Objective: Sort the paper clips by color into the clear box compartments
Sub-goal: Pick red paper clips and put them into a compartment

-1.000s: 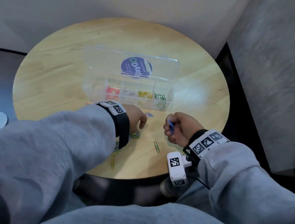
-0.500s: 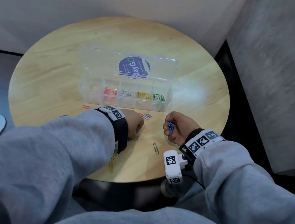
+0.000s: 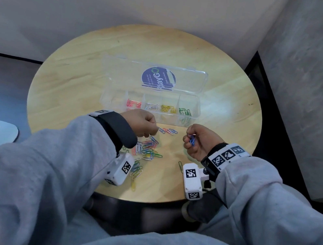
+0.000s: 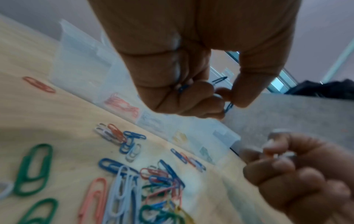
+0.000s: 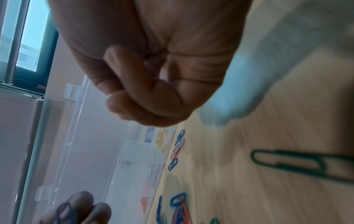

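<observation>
The clear box [image 3: 198, 109] lies open mid-table, with pink, white, yellow and green clips in separate compartments and its leftmost compartment bare. My left hand [image 3: 155, 128] hovers just before the box and pinches a blue paper clip [image 4: 229, 106] between thumb and forefinger; more blue [image 4: 184, 87] shows inside its curled fingers. My right hand [image 3: 190, 140] is a fist to the right, gripping a bunch of blue clips [image 3: 192, 139]. In the right wrist view the right hand [image 5: 134, 91] hides its clips. A mixed pile of clips [image 3: 147, 148] lies under my left wrist.
The round wooden table [image 3: 78, 78] stands in a corner between two walls. The box lid [image 3: 193, 80], with a blue sticker, lies flat behind the box. Three loose clips [image 3: 167, 131] lie between my hands, a green clip [image 3: 180, 166] by my right wrist, yellow ones [image 3: 135, 174] near the front edge.
My left hand has lifted off the pile and shifted toward the box, now pinching a blue clip; the pile shows beneath it. The right hand keeps its blue clips, barely moved.
</observation>
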Motion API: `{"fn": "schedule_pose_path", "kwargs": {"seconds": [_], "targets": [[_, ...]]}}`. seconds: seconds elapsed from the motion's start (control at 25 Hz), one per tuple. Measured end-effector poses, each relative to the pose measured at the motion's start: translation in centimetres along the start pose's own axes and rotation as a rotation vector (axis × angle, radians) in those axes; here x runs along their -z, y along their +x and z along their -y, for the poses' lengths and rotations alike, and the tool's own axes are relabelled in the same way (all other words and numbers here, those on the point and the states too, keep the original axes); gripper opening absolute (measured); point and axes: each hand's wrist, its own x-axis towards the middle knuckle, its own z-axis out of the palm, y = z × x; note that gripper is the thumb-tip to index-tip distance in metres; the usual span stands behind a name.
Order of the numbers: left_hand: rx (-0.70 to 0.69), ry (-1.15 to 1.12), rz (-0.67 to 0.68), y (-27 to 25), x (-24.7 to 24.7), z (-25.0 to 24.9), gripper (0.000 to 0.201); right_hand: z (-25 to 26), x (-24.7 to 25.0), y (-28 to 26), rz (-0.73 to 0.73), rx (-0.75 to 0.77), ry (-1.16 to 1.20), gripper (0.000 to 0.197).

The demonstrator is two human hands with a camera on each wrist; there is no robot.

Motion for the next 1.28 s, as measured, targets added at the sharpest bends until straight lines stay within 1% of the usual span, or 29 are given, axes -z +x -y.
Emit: {"fn": "schedule_pose_path", "kwargs": {"seconds": [0.08, 0.16, 0.2, 0.28, 0.36, 0.44, 0.48, 0.52, 0.6, 0.64, 0.68, 0.72, 0.76, 0.8, 0.88, 0.92, 0.96, 1.08, 1.2, 1.28], "targets": [[0.045, -0.2, -0.024, -0.1, 0.7, 0.0, 0.021, 0.1, -0.6, 0.3, -0.027, -0.018, -0.053, 0.02], [0.067, -0.336, -0.029, -0.5, 1.2, 0.0, 0.03, 0.3, -1.0, 0.6, -0.071, -0.007, -0.237, 0.015], [0.079, -0.377, -0.031, -0.8, 1.3, -0.1, 0.03, 0.3, -1.1, 0.7, -0.09, 0.017, -0.346, 0.014], [0.127, -0.429, -0.045, -1.3, 1.3, -0.2, 0.028, 0.6, -1.2, 1.1, -0.11, 0.088, -0.52, 0.022], [0.19, -0.451, -0.05, -1.5, 1.2, -0.1, 0.032, 1.0, -1.3, 1.1, -0.153, 0.157, -0.677, 0.033], [0.233, -0.495, -0.034, -1.6, 1.3, 0.1, 0.033, 1.3, -1.6, 1.1, -0.211, 0.232, -0.866, 0.036], [0.246, -0.534, -0.023, -1.6, 1.5, 0.3, 0.033, 1.3, -1.8, 1.1, -0.231, 0.275, -0.968, 0.032], [0.255, -0.575, -0.014, -1.6, 1.6, 0.4, 0.032, 1.2, -2.0, 1.2, -0.247, 0.317, -1.066, 0.024], [0.28, -0.628, -0.023, -1.4, 1.7, 0.6, 0.027, 0.9, -2.3, 1.5, -0.274, 0.348, -1.185, 0.009], [0.294, -0.618, -0.033, -1.2, 1.7, 0.5, 0.025, 0.7, -2.5, 1.7, -0.279, 0.343, -1.224, 0.01], [0.298, -0.573, -0.046, -0.9, 1.6, 0.4, 0.024, 0.6, -2.6, 1.9, -0.275, 0.334, -1.271, 0.015], [0.278, -0.468, -0.054, -0.8, 1.4, 0.3, 0.023, 0.6, -2.6, 2.1, -0.266, 0.328, -1.327, 0.02], [0.229, -0.308, -0.054, -0.6, 1.3, 0.2, 0.02, 0.6, -2.7, 2.3, -0.258, 0.336, -1.379, 0.023], [0.155, -0.118, -0.045, -0.5, 1.2, 0.3, 0.017, 0.6, -2.8, 2.2, -0.256, 0.346, -1.415, 0.022], [0.024, 0.212, -0.04, -0.5, 0.8, 0.2, 0.006, 0.7, -2.7, 2.0, -0.258, 0.357, -1.435, 0.011], [-0.002, 0.339, -0.048, -0.5, 0.6, 0.1, 0.006, 0.7, -2.6, 2.0, -0.255, 0.351, -1.432, 0.007], [-0.011, 0.441, -0.053, -0.2, 0.4, 0.3, 0.01, 0.6, -2.5, 1.9, -0.252, 0.332, -1.425, 0.005], [-0.019, 0.641, -0.031, 0.5, -0.5, 0.1, 0.012, 0.4, -2.0, 1.9, -0.264, 0.284, -1.417, 0.006], [-0.044, 0.763, 0.013, 1.5, -1.4, -0.2, 0.021, 0.3, -1.5, 1.8, -0.29, 0.287, -1.389, 0.014], [-0.063, 0.802, 0.023, 1.9, -1.9, -0.4, 0.024, 0.4, -1.4, 1.8, -0.277, 0.254, -1.403, 0.015]]}}
